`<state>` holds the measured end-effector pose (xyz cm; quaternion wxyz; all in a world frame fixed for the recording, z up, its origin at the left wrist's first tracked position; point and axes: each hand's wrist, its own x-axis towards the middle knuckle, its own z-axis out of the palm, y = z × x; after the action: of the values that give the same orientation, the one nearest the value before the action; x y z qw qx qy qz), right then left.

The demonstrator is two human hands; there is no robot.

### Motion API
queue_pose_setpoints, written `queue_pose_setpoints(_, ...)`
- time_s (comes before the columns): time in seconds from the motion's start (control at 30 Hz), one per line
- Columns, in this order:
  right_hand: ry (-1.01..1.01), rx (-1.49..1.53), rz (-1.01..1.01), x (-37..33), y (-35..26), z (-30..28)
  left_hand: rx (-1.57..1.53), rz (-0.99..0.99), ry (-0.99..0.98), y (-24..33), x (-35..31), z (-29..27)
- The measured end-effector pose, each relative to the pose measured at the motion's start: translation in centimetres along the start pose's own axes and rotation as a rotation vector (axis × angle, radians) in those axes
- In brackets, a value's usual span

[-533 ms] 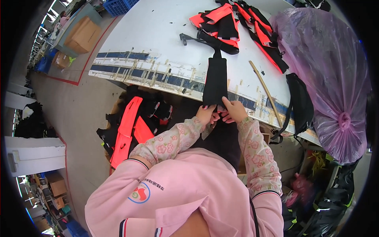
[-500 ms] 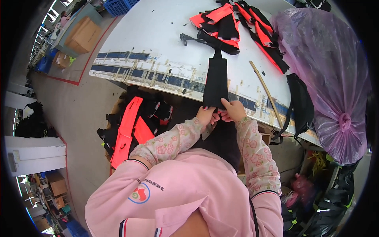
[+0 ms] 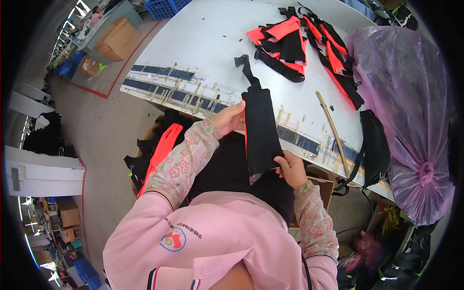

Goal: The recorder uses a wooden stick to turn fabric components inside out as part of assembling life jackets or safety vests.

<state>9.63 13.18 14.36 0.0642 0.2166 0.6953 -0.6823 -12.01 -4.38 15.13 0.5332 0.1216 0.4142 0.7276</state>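
A long black fabric sleeve (image 3: pixel 263 133) with a thin orange-red edge hangs between my hands over the table's front edge. My left hand (image 3: pixel 231 117) grips its upper left edge, with some fingers hidden behind the cloth. Low on the right, my right hand (image 3: pixel 291 169) pinches the bottom corner between thumb and fingers. A black strap (image 3: pixel 247 70) runs from the sleeve's top onto the table. Farther back lies a pile of orange-and-black fabric pieces (image 3: pixel 285 41).
More orange-and-black straps (image 3: pixel 333 58) lie at the table's back right. A wooden stick (image 3: pixel 333 130), a black pouch (image 3: pixel 374 147) and a big pink plastic bag (image 3: pixel 398 106) are along the right. Orange-and-black pieces (image 3: pixel 164 145) fill a box below the table at left.
My left hand has moved up the sleeve's left side and my right hand down to its lower corner. The sleeve now hangs lower, tilted, and its strap is apart from the pile.
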Motion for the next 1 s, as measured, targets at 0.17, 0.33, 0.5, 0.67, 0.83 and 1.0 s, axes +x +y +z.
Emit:
queue_pose_setpoints(0.17, -0.026, -0.022, -0.044, -0.9, -0.6, 0.5, -0.002, 0.207, 0.231, 0.1, 2.3, 2.8)
queue_pose_setpoints(0.33, -0.136, 0.012, -0.088, -1.6, -0.5, -0.6, 0.2, 0.258, 0.386, 1.0, 2.2, 3.6)
queue_pose_setpoints(0.5, -0.198, 0.029, -0.174, -1.3, 0.0, -1.0, -0.09, 0.113, 0.32, 2.9, 2.4, 4.6)
queue_pose_setpoints(0.67, -0.116, 0.047, -0.15, -1.7, 0.5, -1.5, -0.224, 0.135, 0.232, 3.1, 1.8, 5.9)
queue_pose_setpoints(0.83, -0.092, -0.02, -0.199, -1.5, 1.3, -1.3, 0.14, 0.283, 0.285, 1.7, 1.1, 6.4)
queue_pose_setpoints(1.0, -0.02, -0.042, -0.222, -0.9, 1.5, -0.9, -0.001, 0.293, 0.315, 1.5, 1.5, 6.0)
